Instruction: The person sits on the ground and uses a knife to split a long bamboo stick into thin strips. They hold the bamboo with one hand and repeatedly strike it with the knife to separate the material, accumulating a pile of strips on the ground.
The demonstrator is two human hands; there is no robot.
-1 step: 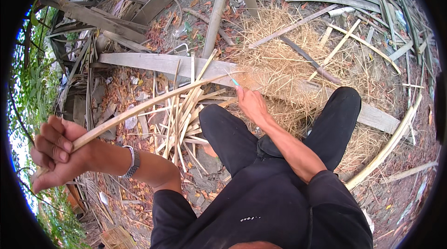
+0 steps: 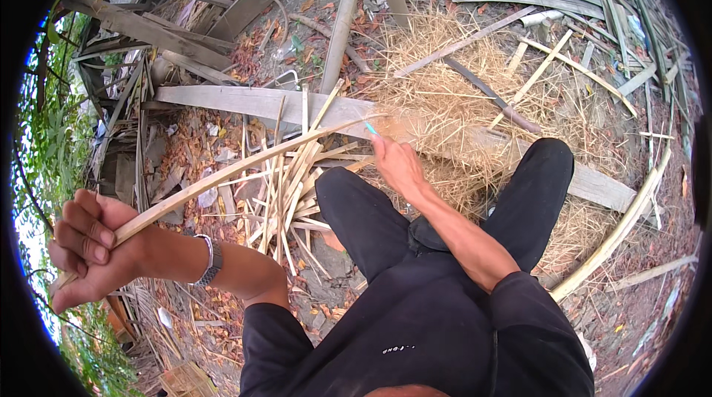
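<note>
Left hand clenched around the near end of a long pale wooden strip; metal watch on that wrist. Strip runs from there up and rightward to just beyond the right hand. Right hand closed on a small blue-handled tool, handle poking out past the fingers toward the strip's far end; blade too small to make out, can't tell if it's touching the wood. Just beyond the right hand, a grey plank runs crosswise, partly covered by straw-coloured shavings ahead and to the right of that hand. Left of the right hand, under the line of the strip: loose pile of split sticks. Farther out to the right, on the shavings, a long dark blade with a brown handle. Well right of the right hand, a long curved pale strip on the ground.
</note>
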